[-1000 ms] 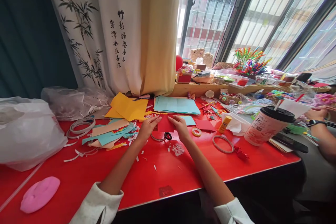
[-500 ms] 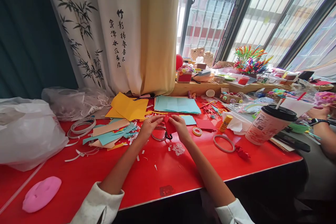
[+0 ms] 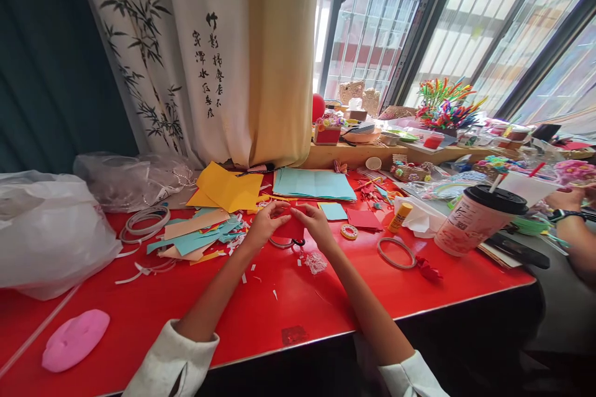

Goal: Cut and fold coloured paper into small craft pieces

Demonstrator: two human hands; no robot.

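Note:
A small piece of red paper is held up between my two hands, over the middle of the red table. My left hand pinches its upper left side with thumb and fingers. On the upper right side, my right hand grips the same paper in a pinch. Its red blends with the tabletop, so its folds are hard to make out. Just below the paper lie scissors, mostly covered, with a dark handle loop showing. A white tangle of shredded paper rests close to my right wrist.
Coloured paper scraps spread to the left, near yellow sheets and light blue sheets. At right stand a glue stick and a lidded drink cup. A plastic bag sits far left. Another person's arm shows at the right edge.
The red paper now shows a broader, flatter face between my hands. My left fingers have moved slightly, and both thumbs now sit close together at its top edge.

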